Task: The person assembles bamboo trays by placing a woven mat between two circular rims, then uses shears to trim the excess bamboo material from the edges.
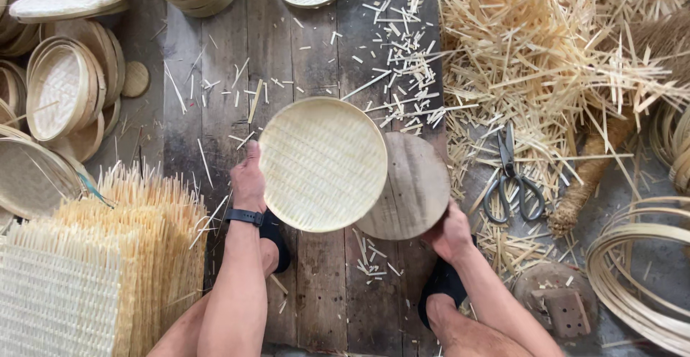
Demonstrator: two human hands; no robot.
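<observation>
My left hand grips the left rim of a round woven bamboo tray, held up above the plank floor. A black watch sits on that wrist. My right hand holds the lower right edge of a round wooden disc, which lies partly behind the tray on its right side. Tray and disc overlap; the disc's left part is hidden.
Black scissors lie right of the disc among bamboo offcuts. Stacked woven mats stand at lower left, finished round trays at upper left and top. Coiled bamboo hoops and a small wooden block lie at lower right.
</observation>
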